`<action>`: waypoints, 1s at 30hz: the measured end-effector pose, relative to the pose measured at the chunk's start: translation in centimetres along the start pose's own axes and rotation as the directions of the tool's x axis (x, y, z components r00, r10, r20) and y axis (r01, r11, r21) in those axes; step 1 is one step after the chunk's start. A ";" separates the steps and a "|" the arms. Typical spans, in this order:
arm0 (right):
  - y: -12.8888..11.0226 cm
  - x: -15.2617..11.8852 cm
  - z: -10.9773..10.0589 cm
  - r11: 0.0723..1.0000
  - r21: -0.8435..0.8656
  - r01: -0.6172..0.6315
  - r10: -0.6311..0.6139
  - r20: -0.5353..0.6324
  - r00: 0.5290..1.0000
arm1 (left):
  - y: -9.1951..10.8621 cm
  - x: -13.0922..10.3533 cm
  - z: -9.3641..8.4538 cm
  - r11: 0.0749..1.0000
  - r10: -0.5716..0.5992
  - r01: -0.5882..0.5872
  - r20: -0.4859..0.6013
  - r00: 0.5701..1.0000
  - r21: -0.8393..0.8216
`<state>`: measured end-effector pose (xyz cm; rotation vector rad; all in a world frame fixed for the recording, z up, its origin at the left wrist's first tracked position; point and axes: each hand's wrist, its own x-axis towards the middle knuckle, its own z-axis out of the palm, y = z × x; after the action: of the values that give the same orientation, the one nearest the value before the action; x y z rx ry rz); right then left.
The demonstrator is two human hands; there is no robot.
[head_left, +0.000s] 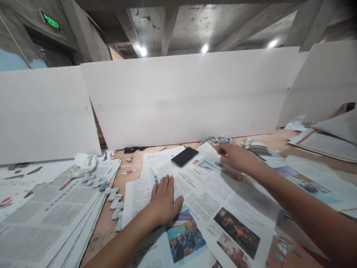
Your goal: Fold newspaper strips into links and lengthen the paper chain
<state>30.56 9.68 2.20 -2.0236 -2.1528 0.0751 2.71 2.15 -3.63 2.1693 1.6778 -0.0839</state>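
Spread over the table in front of me are overlapping newspaper sheets (195, 186). My left hand (165, 200) lies flat on them, fingers apart, holding nothing. Farther back and to the right, my right hand (232, 156) is bent over the upper right corner of a newspaper sheet; its fingers are curled and blurred, and I cannot make out what is between them. A black phone (185, 157) rests on the paper between and beyond the two hands. Behind my right hand is a heap of small folded paper pieces (218, 140).
Newspaper stacks (52, 212) lie at the left, beside a chain of folded paper (115, 204) and a crumpled white bag (83, 163). More newspapers (309, 182) cover the right side. White panels (184, 100) stand along the back edge. Dark glasses (134, 149) lie near them.
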 end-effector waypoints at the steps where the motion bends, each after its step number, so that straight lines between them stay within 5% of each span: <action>1: -1.6 -0.9 0.4 0.994 0.045 0.102 -0.105 0.068 0.992 | 0.0 0.1 0.1 1.000 -0.001 0.001 -0.007 1.000 0.005; 2: -3.2 -2.1 0.9 0.968 0.124 0.220 -0.238 0.151 0.960 | -0.1 0.1 0.2 1.000 0.000 0.000 -0.015 1.000 0.010; 4: -5.8 -4.5 1.8 0.833 0.407 0.374 -0.517 0.333 0.789 | -0.2 0.3 0.4 1.000 0.004 -0.004 -0.029 1.000 0.019; 6: -7.3 -6.4 2.6 0.804 0.471 0.363 -0.563 0.411 0.717 | -0.2 0.4 0.6 1.000 0.008 -0.006 -0.043 0.999 0.029; 9: -7.7 -7.4 3.8 0.838 0.419 0.349 -0.518 0.411 0.750 | -0.3 0.5 0.8 0.999 0.003 -0.001 -0.051 0.999 0.037; 13: -7.0 -5.9 4.5 0.895 0.291 0.337 -0.413 0.260 0.873 | -0.3 0.5 0.8 0.999 0.002 -0.001 -0.045 0.999 0.035; 15: -6.9 -5.4 4.5 0.892 0.289 0.347 -0.412 0.207 0.887 | -0.3 0.5 0.8 0.999 0.003 -0.002 -0.046 0.999 0.036; 24: -7.7 -7.1 4.0 0.793 0.513 0.328 -0.546 0.361 0.756 | 0.0 0.3 0.5 0.999 -0.003 0.004 -0.031 1.000 0.039; 27: -7.8 -7.1 3.9 0.826 0.539 0.164 -0.457 0.471 0.755 | -0.1 0.4 0.6 0.999 0.001 0.001 -0.040 0.999 0.038; 30: -7.9 -6.9 4.1 0.818 0.572 -0.057 -0.387 0.621 0.681 | -0.2 0.5 0.8 0.999 0.006 -0.004 -0.061 0.998 0.040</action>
<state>22.50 2.67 -1.24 -1.5377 -2.2820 1.5271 2.82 2.35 -4.60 2.2265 1.7176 -0.0505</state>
